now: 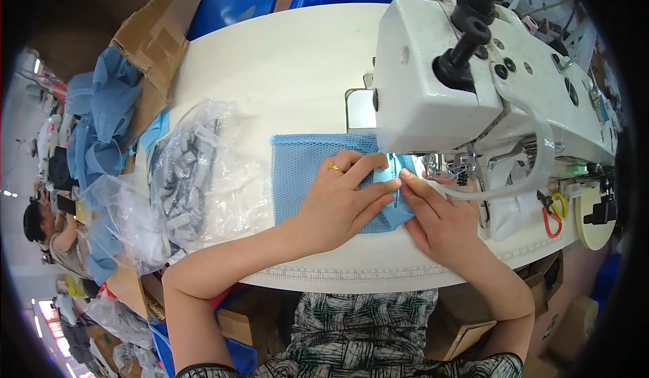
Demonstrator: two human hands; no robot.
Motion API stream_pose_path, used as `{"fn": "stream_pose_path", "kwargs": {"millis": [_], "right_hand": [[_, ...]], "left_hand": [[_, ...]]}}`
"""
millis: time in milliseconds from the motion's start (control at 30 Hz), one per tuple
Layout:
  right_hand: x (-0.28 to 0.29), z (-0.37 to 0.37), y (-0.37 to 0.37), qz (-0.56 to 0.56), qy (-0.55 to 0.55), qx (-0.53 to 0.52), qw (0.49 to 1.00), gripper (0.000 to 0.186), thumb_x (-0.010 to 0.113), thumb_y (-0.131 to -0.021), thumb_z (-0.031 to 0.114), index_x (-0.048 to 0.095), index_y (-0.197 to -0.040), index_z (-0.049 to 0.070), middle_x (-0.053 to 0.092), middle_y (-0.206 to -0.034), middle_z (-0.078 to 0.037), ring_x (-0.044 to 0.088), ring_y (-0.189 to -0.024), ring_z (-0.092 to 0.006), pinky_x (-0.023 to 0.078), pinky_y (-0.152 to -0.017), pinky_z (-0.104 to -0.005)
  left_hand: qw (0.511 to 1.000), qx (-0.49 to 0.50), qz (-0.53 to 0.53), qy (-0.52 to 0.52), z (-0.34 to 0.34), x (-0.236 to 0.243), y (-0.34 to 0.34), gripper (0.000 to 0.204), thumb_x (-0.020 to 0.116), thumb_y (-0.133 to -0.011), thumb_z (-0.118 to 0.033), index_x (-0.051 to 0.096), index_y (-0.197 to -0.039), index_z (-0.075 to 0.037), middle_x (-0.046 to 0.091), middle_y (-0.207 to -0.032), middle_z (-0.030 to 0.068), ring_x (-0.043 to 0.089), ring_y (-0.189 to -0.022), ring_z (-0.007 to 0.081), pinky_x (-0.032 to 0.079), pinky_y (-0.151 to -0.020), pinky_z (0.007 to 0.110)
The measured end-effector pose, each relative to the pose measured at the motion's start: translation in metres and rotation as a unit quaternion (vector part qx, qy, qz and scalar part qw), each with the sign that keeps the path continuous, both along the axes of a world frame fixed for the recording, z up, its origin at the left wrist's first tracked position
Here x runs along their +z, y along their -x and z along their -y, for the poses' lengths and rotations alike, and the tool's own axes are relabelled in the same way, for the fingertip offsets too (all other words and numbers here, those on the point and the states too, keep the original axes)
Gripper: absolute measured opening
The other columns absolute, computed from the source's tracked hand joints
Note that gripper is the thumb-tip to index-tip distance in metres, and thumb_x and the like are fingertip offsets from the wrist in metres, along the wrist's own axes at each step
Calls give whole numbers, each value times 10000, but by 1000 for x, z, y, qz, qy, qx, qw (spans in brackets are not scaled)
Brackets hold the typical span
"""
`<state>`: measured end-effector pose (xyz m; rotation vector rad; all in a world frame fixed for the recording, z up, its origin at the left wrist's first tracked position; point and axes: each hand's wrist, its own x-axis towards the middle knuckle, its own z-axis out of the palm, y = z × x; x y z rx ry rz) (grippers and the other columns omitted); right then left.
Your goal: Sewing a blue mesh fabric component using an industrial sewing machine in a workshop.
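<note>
A piece of blue mesh fabric [289,179] lies flat on the white sewing table, its right end folded over beside the sewing machine's needle area. My left hand [341,202], with a ring on one finger, rests over the mesh and pinches the folded part between thumb and fingertips. Close against it, my right hand [438,221] grips the right edge of the same fabric, fingers together. Between the fingertips shows a smooth light-blue strip with a narrow dark line along it. The white sewing machine [433,74] stands just beyond my right hand; its needle is hard to make out.
Left on the table sits a clear plastic bag [193,168] of grey parts. Beyond it are a cardboard box [159,40] and blue fabric [108,108]. Red-handled scissors [551,219] lie at the right. A ruler strip [338,274] follows the front edge. Another person [54,233] is far left.
</note>
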<state>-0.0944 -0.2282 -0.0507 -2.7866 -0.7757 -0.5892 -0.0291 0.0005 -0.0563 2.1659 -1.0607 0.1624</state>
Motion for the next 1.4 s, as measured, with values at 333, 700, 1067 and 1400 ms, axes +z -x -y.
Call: {"fn": "stream_pose_path", "kwargs": {"millis": [333,700,1067,1400], "right_hand": [[-8,5,-3,19,-14,44,999,436,747,-678,148,733,-1110,94,693,-1343,-9,702,-1019,-189,455,-820,-395],[-7,3,3,57,-43,41,997,149,743,-767,125,752,-916,120,749,-1102,46,599,-826,-166,443,-897,-390],[-8,6,-3,22,-64,47,997,246,745,-745,106,729,-991,91,735,-1176,30,605,-958,-226,445,-854,-422],[-6,10,-5,-15,-83,36,996,333,742,-740,106,740,-1071,72,741,-1191,-7,593,-1020,-297,459,-904,-488]], "left_hand": [[1000,-5,-28,6,3,1,1,202,671,-949,-97,737,-1134,-48,618,-1284,113,559,-1087,308,437,-948,415],[1000,-10,8,-7,2,-5,3,270,701,-931,-129,730,-1194,-78,603,-1293,103,555,-1096,290,439,-894,415],[1000,-4,6,11,2,-5,-8,252,727,-910,-117,761,-1156,-79,621,-1257,138,559,-1118,331,439,-894,429],[998,-35,-57,-19,-5,-8,-23,272,738,-903,-130,757,-1171,-84,609,-1327,125,546,-1162,337,421,-937,436]]}}
